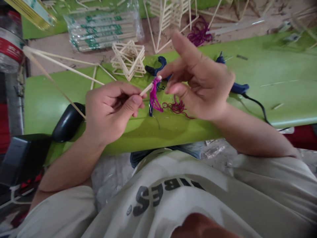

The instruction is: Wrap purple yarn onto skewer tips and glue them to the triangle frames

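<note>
My left hand (111,110) pinches a thin wooden stick (146,89), which slants up to the right. Magenta yarn (155,96) is wound around its far end, and loose loops hang below. Close by on the right is my right hand (198,79), its fingers apart and one raised. One fingertip is at the wrapped tip; whether it touches is hard to tell. Under the hands, more dark magenta yarn (177,106) lies loosely coiled on the green surface (138,135). A blue-handled tool (162,62) lies behind the stick, partly hidden.
A small stick-built star shape (129,59) stands behind my left hand. Bundled sticks in plastic (104,31) lie at the back, near a larger stick frame (170,16). A black computer mouse (68,122) sits at left. To the right is a blue tool with a cord (239,88).
</note>
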Demonstrator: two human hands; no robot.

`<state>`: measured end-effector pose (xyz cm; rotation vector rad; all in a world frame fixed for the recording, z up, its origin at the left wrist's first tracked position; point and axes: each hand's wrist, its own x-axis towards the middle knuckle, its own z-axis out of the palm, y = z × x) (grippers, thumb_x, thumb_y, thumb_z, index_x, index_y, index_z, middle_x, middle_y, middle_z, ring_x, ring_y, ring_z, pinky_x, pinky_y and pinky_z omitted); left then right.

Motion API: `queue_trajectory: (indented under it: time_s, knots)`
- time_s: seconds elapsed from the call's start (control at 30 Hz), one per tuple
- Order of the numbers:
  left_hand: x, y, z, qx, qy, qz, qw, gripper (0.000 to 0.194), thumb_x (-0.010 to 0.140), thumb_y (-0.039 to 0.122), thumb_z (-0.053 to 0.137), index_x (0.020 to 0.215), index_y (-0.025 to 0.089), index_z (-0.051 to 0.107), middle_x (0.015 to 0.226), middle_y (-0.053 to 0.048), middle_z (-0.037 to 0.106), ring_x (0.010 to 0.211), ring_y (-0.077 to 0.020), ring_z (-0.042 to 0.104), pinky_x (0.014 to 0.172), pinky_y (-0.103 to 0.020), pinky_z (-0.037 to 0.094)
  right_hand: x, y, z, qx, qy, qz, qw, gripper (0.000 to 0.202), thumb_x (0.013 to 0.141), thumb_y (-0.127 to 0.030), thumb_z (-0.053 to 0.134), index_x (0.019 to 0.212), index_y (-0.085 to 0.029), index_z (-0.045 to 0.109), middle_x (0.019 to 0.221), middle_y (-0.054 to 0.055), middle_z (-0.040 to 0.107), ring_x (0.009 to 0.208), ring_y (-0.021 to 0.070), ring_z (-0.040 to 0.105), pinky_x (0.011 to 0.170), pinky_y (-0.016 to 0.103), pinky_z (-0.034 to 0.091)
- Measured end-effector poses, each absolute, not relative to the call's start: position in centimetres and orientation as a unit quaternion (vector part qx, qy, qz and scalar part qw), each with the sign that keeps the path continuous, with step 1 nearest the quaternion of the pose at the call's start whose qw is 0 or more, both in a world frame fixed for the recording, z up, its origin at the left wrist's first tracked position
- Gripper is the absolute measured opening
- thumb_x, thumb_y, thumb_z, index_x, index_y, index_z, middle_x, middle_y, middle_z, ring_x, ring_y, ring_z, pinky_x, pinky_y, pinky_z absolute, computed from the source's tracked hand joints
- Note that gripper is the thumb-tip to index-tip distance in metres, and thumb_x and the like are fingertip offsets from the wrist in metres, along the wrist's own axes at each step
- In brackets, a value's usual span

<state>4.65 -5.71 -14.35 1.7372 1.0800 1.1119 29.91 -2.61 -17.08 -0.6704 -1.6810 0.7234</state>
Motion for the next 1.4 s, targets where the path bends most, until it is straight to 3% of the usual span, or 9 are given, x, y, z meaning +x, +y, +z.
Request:
queue_trajectory:
  time_s: [0.13,0.33,0.47,0.63,0.87,0.93,1.07,1.23,1.4]
  knots:
    - [4.5,-6.2,-14.1,0.716,0.462,0.433,0.294,0.008,0.107,0.035,0.082,0.11,0.028,0.083,0.09,0.004,0.079,0.077,-0.0083,0.072,0.065,-0.028,0.054,29.9,-2.3,-17.5,-0.302,-0.675,0.284,0.61,0.015,0.104,-0.037,0.077,0.118,-0.037,0.083,0.09,-0.004,0.077,0.063,0.0111,0.069,0.057,0.026,0.053]
    - [4.0,-6.5,-14.6,0.781,0.452,0.392,0.176,0.013,0.106,0.037,0.079,0.116,0.034,0.086,0.104,-0.001,0.083,0.08,-0.0182,0.071,0.07,-0.038,0.056,29.9,-2.2,-18.0,-0.253,-0.771,0.162,0.562,0.032,0.105,-0.053,0.072,0.131,-0.034,0.079,0.097,-0.002,0.08,0.079,0.0147,0.075,0.075,0.029,0.067]
    - [4.0,-6.3,-14.8,0.808,0.42,0.383,0.153,0.02,0.106,0.03,0.078,0.124,0.035,0.085,0.111,-0.001,0.086,0.093,-0.0213,0.077,0.084,-0.039,0.063,30.0,-2.4,-17.9,-0.251,-0.791,0.108,0.547,0.014,0.103,-0.036,0.077,0.115,-0.031,0.082,0.098,0.0,0.083,0.086,0.0177,0.079,0.083,0.033,0.071]
    - [4.4,-6.7,-14.6,0.818,0.401,0.381,0.16,0.02,0.104,0.027,0.079,0.122,0.034,0.086,0.104,-0.001,0.086,0.084,-0.0192,0.076,0.075,-0.036,0.061,30.3,-3.2,-17.5,-0.293,-0.809,0.079,0.504,0.016,0.106,-0.032,0.07,0.108,-0.034,0.086,0.098,0.001,0.084,0.085,0.0193,0.079,0.079,0.033,0.072]
    - [4.5,-6.9,-14.4,0.796,0.427,0.401,0.153,0.018,0.103,0.029,0.081,0.119,0.033,0.087,0.107,-0.001,0.086,0.088,-0.0205,0.078,0.079,-0.038,0.064,30.3,-2.6,-18.2,-0.261,-0.783,0.065,0.561,0.03,0.11,-0.037,0.067,0.137,-0.035,0.081,0.091,0.0,0.082,0.071,0.0153,0.075,0.066,0.029,0.064]
    - [4.4,-6.7,-14.5,0.796,0.422,0.418,0.113,0.021,0.097,0.023,0.085,0.117,0.03,0.087,0.106,-0.001,0.087,0.088,-0.0188,0.08,0.08,-0.035,0.064,30.1,-2.4,-18.1,-0.269,-0.756,0.082,0.591,0.029,0.112,-0.033,0.065,0.136,-0.029,0.081,0.085,-0.001,0.08,0.068,0.0128,0.074,0.066,0.027,0.062]
    - [4.3,-6.3,-14.6,0.808,0.416,0.409,0.077,0.022,0.095,0.015,0.085,0.115,0.025,0.086,0.104,-0.001,0.087,0.09,-0.0169,0.082,0.081,-0.032,0.066,29.9,-2.6,-17.4,-0.32,-0.723,0.153,0.593,0.014,0.107,-0.031,0.075,0.099,-0.021,0.081,0.08,-0.003,0.079,0.063,0.009,0.071,0.066,0.024,0.056]
    - [4.2,-6.3,-14.5,0.815,0.408,0.408,0.063,0.017,0.101,0.022,0.082,0.116,0.029,0.085,0.105,0.001,0.087,0.087,-0.0171,0.081,0.074,-0.035,0.066,30.1,-2.6,-17.1,-0.334,-0.724,0.21,0.566,0.022,0.104,-0.038,0.08,0.09,-0.021,0.076,0.075,-0.003,0.075,0.061,0.0092,0.063,0.059,0.026,0.044]
    - [4.2,-6.6,-14.2,0.781,0.449,0.415,0.128,0.009,0.105,0.031,0.077,0.107,0.025,0.082,0.084,0.003,0.076,0.065,-0.0096,0.062,0.056,-0.032,0.046,29.6,-2.4,-17.1,-0.309,-0.665,0.374,0.568,0.046,0.101,-0.058,0.083,0.085,-0.019,0.065,0.069,-0.006,0.063,0.053,0.0042,0.049,0.049,0.019,0.035]
